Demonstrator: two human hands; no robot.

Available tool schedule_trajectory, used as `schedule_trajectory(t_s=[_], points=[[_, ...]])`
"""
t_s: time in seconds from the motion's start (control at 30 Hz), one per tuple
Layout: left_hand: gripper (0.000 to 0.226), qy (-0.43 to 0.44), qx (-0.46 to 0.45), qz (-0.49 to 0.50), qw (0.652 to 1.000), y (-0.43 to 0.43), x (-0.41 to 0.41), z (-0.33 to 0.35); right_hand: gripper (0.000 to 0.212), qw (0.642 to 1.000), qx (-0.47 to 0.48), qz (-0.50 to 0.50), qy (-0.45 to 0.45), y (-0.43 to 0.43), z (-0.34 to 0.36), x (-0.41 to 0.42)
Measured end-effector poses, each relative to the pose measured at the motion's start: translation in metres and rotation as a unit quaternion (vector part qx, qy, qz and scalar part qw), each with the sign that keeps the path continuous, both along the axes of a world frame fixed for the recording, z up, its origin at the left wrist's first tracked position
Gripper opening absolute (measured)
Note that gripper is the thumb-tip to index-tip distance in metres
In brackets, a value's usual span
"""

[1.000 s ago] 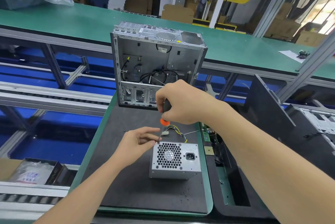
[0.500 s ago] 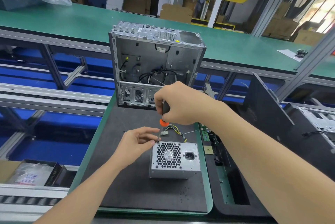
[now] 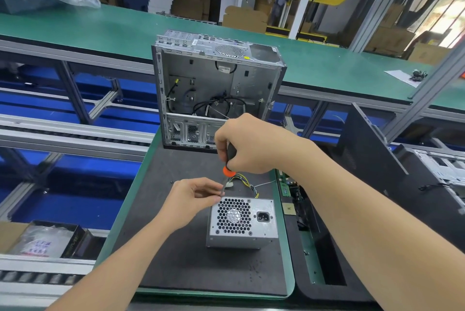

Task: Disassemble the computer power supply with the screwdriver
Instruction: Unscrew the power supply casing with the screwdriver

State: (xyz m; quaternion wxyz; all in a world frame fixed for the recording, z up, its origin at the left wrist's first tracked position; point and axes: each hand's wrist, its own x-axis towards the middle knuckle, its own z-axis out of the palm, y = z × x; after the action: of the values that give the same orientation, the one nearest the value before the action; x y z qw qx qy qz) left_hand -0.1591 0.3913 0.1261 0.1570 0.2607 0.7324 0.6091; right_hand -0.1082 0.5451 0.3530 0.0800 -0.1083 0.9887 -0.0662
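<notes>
Staying put, the right grip wraps the screwdriver, the left grip pinches its shaft at the power supply corner; screw likely unfinished.

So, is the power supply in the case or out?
Out. The power supply sits on the black mat, apart from the open computer case behind it, cables trailing loose.

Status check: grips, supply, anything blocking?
Right grip holds screwdriver. Left grip pinches its shaft at supply's top corner. Nothing blocking.
</notes>
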Motion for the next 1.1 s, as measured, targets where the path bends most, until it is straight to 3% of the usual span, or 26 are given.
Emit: schedule_trajectory(t_s=[0.2, 0.37, 0.43, 0.57, 0.73, 0.9, 1.0, 1.1], points=[[0.028, 0.005, -0.001, -0.004, 1.000, 0.000, 0.000, 0.003, 0.017, 0.999, 0.005, 0.027, 0.034, -0.007, -0.004, -0.005], [0.028, 0.027, -0.008, -0.002, 1.000, 0.002, 0.001, 0.005, 0.059, 0.991, 0.060, -0.060, 0.099, -0.013, -0.015, -0.008], [0.028, 0.024, -0.014, -0.003, 1.000, 0.001, 0.000, 0.005, 0.051, 0.993, 0.057, -0.042, 0.094, -0.013, -0.015, -0.010], [0.029, 0.035, -0.021, -0.011, 0.999, 0.000, -0.001, 0.005, 0.009, 0.997, 0.035, 0.048, 0.051, -0.012, -0.007, -0.008], [0.034, 0.055, -0.019, -0.031, 0.998, 0.000, 0.000, 0.011, 0.029, 0.995, 0.014, 0.097, 0.001, -0.011, 0.002, -0.003], [0.046, 0.142, -0.077, -0.043, 0.986, 0.000, -0.002, 0.012, 0.022, 0.996, 0.032, 0.084, 0.019, -0.008, 0.000, -0.001], [0.028, 0.185, -0.113, -0.054, 0.975, 0.002, -0.003, 0.011, 0.022, 0.997, 0.034, 0.062, 0.041, -0.003, 0.005, -0.001], [0.026, 0.175, -0.114, -0.055, 0.976, 0.004, -0.004, 0.009, 0.021, 0.998, 0.009, 0.024, 0.053, 0.002, 0.007, -0.002]])
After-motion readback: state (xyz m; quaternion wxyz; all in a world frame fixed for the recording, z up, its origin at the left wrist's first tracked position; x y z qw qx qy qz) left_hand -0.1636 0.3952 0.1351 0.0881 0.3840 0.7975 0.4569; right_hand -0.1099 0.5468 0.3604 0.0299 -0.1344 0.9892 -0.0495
